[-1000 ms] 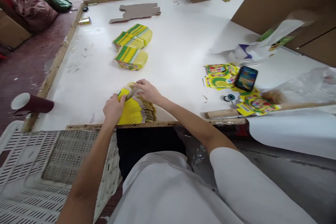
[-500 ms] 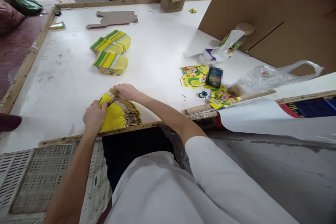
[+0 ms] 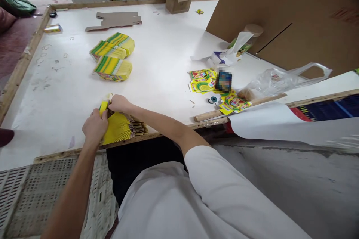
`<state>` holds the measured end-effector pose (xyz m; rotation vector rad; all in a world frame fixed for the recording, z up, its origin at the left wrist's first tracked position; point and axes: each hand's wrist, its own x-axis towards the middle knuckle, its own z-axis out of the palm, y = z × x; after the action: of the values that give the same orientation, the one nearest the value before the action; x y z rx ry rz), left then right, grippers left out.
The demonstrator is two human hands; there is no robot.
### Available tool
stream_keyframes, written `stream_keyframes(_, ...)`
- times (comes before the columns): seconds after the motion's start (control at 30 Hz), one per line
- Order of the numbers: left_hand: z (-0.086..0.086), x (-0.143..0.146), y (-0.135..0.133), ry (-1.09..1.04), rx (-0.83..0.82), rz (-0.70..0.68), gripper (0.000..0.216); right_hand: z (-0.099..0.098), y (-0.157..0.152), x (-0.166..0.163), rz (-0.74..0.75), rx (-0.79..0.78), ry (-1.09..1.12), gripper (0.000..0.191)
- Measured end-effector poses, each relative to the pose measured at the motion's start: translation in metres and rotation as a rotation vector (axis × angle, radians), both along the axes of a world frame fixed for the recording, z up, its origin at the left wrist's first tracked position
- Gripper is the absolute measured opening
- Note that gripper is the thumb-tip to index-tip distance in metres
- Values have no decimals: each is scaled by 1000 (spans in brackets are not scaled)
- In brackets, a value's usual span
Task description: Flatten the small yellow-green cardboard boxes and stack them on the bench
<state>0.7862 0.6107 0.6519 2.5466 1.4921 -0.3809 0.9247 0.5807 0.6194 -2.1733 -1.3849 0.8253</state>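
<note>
Nearest, at the table's (image 3: 168,59) front edge, my left hand (image 3: 94,127) clamped the fanned stack of flat yellow cartons (image 3: 119,129), fingers curled shut on it. My right hand (image 3: 119,102) pinched the top cartons at the far end. I judged this a squaring step; next needs an even squeeze. Farther off lay two banded bundles (image 3: 112,58).

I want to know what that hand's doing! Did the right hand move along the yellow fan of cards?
Yes. The right hand slid left along the yellow card fan, closer to the left hand.
</note>
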Motion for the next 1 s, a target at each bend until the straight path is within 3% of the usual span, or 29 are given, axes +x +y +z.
stream_keyframes(0.27, 2, 1, -2, -31, 7, 46, 56, 11, -7, 18, 13, 53, -35, 28)
stream_keyframes(0.53, 2, 2, -2, -53, -6, 90, 59, 22, -38, 48, 323, -3, 105, 26)
stream_keyframes(0.63, 3, 2, -2, -47, -8, 90, 59, 19, -51, 52, 369, -29, 202, 29)
stream_keyframes(0.73, 2, 3, -2, -46, -14, 86, 58, 16, -55, 52, 333, -7, 229, 28)
stream_keyframes(0.9, 2, 3, -2, -47, -4, 79, 57, 3, -44, 46, 169, 126, 34, 51)
stream_keyframes(1.0, 3, 2, -5, -48, 4, 83, 54, -7, -41, 42, 147, 177, -77, 44)
